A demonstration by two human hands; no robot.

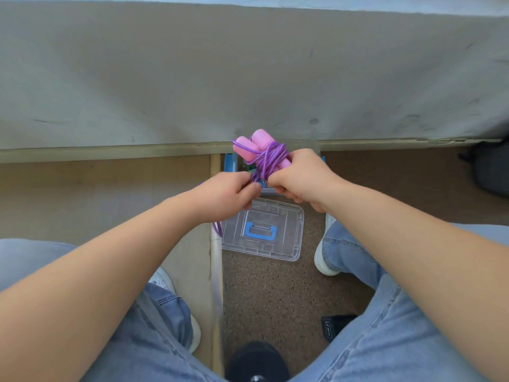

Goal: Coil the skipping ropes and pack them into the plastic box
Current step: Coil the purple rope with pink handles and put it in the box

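Over box [230, 162]: rope bundle [265, 155]; lid [286, 238] on floor [275, 299] just before box; table [248, 78] behind.

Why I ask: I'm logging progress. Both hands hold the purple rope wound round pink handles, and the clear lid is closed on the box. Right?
No. The head view shows the clear lid lying on the floor, off the box. The rest holds: the left hand and right hand hold the purple rope wound round the pink handles.
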